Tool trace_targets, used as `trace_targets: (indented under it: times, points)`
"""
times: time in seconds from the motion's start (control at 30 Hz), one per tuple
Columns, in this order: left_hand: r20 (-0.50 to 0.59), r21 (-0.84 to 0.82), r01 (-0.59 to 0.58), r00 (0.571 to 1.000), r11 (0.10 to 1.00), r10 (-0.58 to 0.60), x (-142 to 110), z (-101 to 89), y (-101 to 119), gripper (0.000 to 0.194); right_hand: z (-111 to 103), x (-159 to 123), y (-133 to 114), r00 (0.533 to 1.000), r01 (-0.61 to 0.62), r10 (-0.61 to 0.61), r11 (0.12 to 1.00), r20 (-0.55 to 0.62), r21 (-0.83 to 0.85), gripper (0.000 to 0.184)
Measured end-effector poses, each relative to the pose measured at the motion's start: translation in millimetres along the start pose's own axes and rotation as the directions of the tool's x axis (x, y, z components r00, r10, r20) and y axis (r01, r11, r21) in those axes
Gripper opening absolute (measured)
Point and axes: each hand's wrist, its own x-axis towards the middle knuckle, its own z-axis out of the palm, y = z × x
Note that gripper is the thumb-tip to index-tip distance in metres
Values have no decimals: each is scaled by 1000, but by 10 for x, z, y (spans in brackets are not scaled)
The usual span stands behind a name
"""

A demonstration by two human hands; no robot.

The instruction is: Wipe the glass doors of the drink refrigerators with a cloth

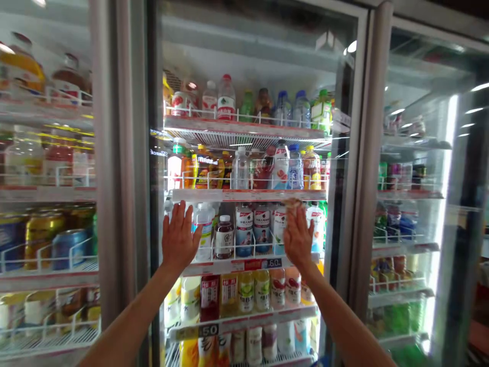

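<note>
My left hand (179,237) is raised before a drinks cooler's glass door (244,46), its fingers stretched out and nothing in it. Its palm faces the glass; contact cannot be made out for certain. At about the same height on the right, my right hand (298,237) is also flat with fingers extended. A small blurred brownish patch (292,203) shows at its fingertips, and I cannot tell what it is. Between the hands, behind the glass, stand a dark bottle with a white cap (224,237) and blue-and-white labelled bottles (243,229).
Bottles fill several wire-fronted shelves, including a red-capped bottle (226,97) on top. A price strip (263,263) runs below the hands. Metal door frames (122,168) stand at left and right (364,168). Neighbouring coolers hold cans (44,239) and more drinks.
</note>
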Motion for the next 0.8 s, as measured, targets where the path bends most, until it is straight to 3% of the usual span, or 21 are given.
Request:
trace_targets:
  times: [0.07, 0.13, 0.2, 0.27, 0.3, 0.33, 0.4, 0.47, 0.5, 0.57, 0.63, 0.67, 0.73, 0.8]
  points:
    - [10, -8, 1, 1000, 1000, -1, -12, 18, -7, 65, -9, 69, 93, 965, -246, 240, 969, -109, -38, 55]
    - [21, -12, 12, 1000, 1000, -12, -27, 25, -3, 65, -16, 101, 46, 940, -318, 310, 947, -139, -38, 56]
    - [21, -12, 21, 1000, 1000, -20, -34, 24, 5, 65, -23, 92, -137, 993, -110, 110, 994, -33, -14, 57]
    - [17, -12, 21, 1000, 1000, -21, -32, 17, 9, 65, -27, 101, -319, 980, 172, -175, 984, 89, 47, 56]
    - [15, -10, 18, 1000, 1000, -18, -29, 11, 8, 65, -26, 133, -369, 967, 227, -232, 972, 106, 61, 55]
    - [15, -6, 14, 1000, 1000, -13, -26, 4, 6, 65, -22, 187, -385, 976, 197, -201, 979, 85, 54, 55]
    - [20, 6, 3, 1000, 1000, -3, -19, -8, -1, 65, -6, 337, -360, 998, -61, 61, 998, -29, 9, 55]
    - [31, 21, -5, 1000, 1000, 4, -14, -17, -6, 64, 11, 468, -362, 959, -267, 265, 964, -106, -8, 55]
    - [36, 27, -4, 999, 1000, 3, -13, -19, -7, 64, 15, 503, -399, 965, -248, 246, 969, -86, -10, 55]
    - [43, 35, 0, 999, 999, -2, -16, -22, -8, 64, 13, 510, -516, 999, 21, -22, 1000, 37, 20, 56]
    - [48, 41, 7, 999, 999, -9, -25, -30, -7, 63, 2, 491, -597, 950, 277, -286, 957, 124, 84, 56]
    - [54, 43, 6, 999, 999, -8, -29, -38, -7, 63, -2, 495, -597, 943, 297, -307, 950, 128, 94, 55]
    - [68, 45, 1, 998, 999, -4, -25, -62, -8, 62, -1, 546, -529, 992, 102, -106, 993, 63, 56, 54]
    - [75, 41, -12, 997, 999, 9, 12, -90, -13, 61, 12, 613, -469, 984, -173, 174, 985, -36, 23, 54]
